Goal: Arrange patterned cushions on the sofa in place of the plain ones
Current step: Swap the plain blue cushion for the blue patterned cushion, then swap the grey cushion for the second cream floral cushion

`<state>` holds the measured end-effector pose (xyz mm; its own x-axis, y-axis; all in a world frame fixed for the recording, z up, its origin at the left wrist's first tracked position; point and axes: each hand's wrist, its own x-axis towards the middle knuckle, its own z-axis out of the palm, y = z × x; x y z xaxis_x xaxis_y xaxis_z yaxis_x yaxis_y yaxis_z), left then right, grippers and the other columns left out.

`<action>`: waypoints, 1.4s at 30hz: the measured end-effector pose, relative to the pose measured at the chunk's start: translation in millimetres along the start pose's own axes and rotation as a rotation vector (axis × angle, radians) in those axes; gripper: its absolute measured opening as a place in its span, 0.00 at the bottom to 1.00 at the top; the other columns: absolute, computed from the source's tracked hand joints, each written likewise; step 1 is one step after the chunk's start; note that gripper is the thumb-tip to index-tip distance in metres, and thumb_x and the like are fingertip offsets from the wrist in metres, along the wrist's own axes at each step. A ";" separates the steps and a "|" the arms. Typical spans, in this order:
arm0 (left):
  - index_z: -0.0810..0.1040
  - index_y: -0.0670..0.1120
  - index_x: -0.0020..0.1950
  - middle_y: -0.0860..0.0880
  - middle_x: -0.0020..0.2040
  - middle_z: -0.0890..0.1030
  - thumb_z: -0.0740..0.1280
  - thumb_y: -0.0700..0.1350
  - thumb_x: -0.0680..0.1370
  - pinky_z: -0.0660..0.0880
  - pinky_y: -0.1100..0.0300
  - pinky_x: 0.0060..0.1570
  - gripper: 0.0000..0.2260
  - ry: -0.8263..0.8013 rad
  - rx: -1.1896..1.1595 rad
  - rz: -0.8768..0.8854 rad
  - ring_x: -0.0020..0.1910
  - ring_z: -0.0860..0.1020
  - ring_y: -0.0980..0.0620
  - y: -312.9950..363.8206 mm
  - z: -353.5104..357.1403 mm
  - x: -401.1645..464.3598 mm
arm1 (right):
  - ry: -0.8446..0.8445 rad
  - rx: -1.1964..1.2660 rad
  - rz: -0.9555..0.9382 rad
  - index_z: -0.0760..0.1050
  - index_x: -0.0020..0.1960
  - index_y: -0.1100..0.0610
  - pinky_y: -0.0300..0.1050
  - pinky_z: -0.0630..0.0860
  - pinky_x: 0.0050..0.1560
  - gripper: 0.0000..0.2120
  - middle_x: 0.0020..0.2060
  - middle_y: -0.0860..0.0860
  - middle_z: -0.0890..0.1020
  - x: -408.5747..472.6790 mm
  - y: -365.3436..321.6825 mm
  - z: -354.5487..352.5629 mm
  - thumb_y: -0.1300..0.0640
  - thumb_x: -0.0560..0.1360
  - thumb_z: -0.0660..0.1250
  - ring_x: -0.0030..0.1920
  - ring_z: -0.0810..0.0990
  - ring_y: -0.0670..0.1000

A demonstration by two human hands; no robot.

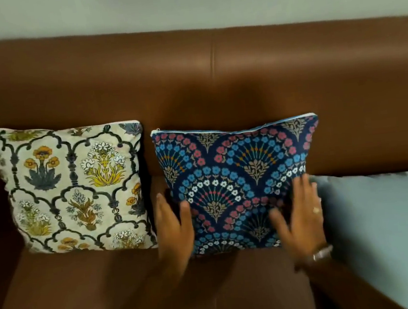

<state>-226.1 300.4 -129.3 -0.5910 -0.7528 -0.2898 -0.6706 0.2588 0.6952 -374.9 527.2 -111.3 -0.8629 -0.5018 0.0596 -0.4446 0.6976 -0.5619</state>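
Brown sofa (188, 67); cream floral-arch cushion (73, 190); navy fan-flower cushion (235, 176); plain grey-blue cushion (386, 223).

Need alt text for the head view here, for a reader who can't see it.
Two hands, left hand and right hand, press a navy fan-patterned cushion upright against the brown sofa backrest. A cream floral cushion stands left of it; a plain grey-blue cushion lies right.
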 end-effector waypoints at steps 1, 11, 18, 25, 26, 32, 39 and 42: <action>0.46 0.45 0.82 0.42 0.83 0.51 0.52 0.68 0.79 0.49 0.48 0.77 0.39 0.038 0.239 0.212 0.81 0.51 0.42 -5.2 0.8 -7.5 | -0.017 -0.162 -0.267 0.48 0.79 0.52 0.63 0.48 0.75 0.39 0.79 0.59 0.53 -11.6 -8.5 4.0 0.34 0.75 0.53 0.77 0.54 0.63; 0.57 0.56 0.81 0.46 0.81 0.58 0.55 0.69 0.78 0.54 0.35 0.74 0.34 -0.099 0.960 1.216 0.80 0.55 0.45 30.0 -57.0 109.3 | -0.233 -0.754 -0.805 0.57 0.78 0.47 0.63 0.53 0.73 0.35 0.77 0.50 0.60 99.6 -10.6 -7.8 0.31 0.75 0.53 0.76 0.59 0.54; 0.42 0.57 0.81 0.47 0.83 0.44 0.39 0.72 0.76 0.51 0.39 0.76 0.36 -0.159 0.766 0.500 0.80 0.54 0.38 63.4 -85.5 119.4 | -0.133 -0.440 0.255 0.41 0.79 0.44 0.65 0.53 0.73 0.41 0.80 0.52 0.45 123.0 -14.3 -53.9 0.27 0.72 0.49 0.78 0.49 0.66; 0.51 0.43 0.82 0.38 0.82 0.53 0.59 0.57 0.82 0.52 0.40 0.77 0.34 0.016 0.468 0.407 0.80 0.51 0.36 121.2 -35.2 19.4 | -0.306 -0.174 0.242 0.53 0.78 0.52 0.53 0.62 0.72 0.34 0.75 0.60 0.65 74.4 31.7 -150.5 0.43 0.78 0.60 0.74 0.64 0.60; 0.53 0.43 0.81 0.38 0.81 0.56 0.60 0.54 0.81 0.55 0.41 0.76 0.33 -0.026 0.415 0.501 0.80 0.55 0.37 128.9 -13.9 -4.9 | -0.288 -0.160 0.301 0.54 0.78 0.54 0.53 0.63 0.71 0.34 0.74 0.60 0.67 52.1 53.8 -165.2 0.44 0.78 0.61 0.73 0.66 0.60; 0.58 0.50 0.80 0.44 0.78 0.67 0.63 0.55 0.81 0.67 0.49 0.71 0.30 -0.542 0.030 0.204 0.75 0.67 0.45 151.4 169.5 -125.5 | -0.201 -0.121 0.783 0.55 0.77 0.59 0.58 0.63 0.71 0.37 0.72 0.65 0.68 -52.1 223.9 -217.8 0.44 0.75 0.66 0.71 0.67 0.66; 0.63 0.45 0.78 0.44 0.75 0.71 0.62 0.53 0.82 0.64 0.57 0.70 0.27 -0.430 -0.331 -0.370 0.74 0.68 0.43 169.9 291.1 -185.1 | -0.530 -0.002 0.660 0.56 0.77 0.49 0.48 0.70 0.67 0.43 0.71 0.58 0.72 -66.3 321.2 -238.4 0.33 0.70 0.66 0.68 0.73 0.61; 0.76 0.48 0.70 0.47 0.62 0.81 0.58 0.60 0.81 0.74 0.57 0.58 0.24 -0.529 -0.456 -0.481 0.63 0.79 0.46 188.2 252.5 -185.6 | -0.613 0.372 0.648 0.53 0.78 0.47 0.47 0.69 0.69 0.43 0.73 0.53 0.70 -59.3 303.3 -253.3 0.40 0.70 0.71 0.69 0.72 0.54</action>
<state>-355.8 641.7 -110.7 -0.4958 -0.3069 -0.8124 -0.7232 -0.3720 0.5819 -519.5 898.1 -76.2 -0.5920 -0.3297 -0.7355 0.2693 0.7792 -0.5660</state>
